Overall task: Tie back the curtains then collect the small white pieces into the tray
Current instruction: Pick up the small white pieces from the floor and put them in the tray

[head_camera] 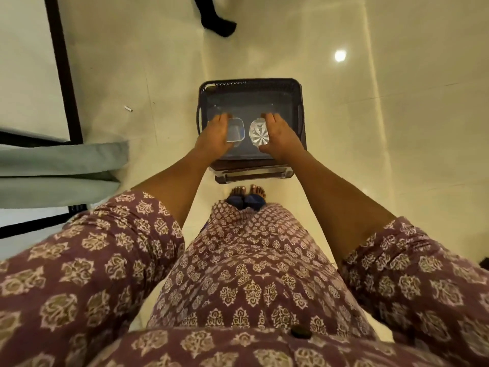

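Note:
A dark purple tray [251,87] with handles lies on the cream floor in front of my bare feet. My left hand [214,136] holds a clear square plastic container [235,130] low over the tray's near half. My right hand [280,135] grips a clear round cut-glass bowl [258,134] beside it, also over the tray. One small white piece [128,108] lies on the floor to the tray's left. A pale grey-green curtain [60,165] hangs at the left edge; whether it is tied I cannot tell.
A dark-framed window or door [63,75] runs along the left side. Another person's dark-clad foot [218,22] stands at the top. A ceiling light reflects [340,55] on the glossy tiles to the right.

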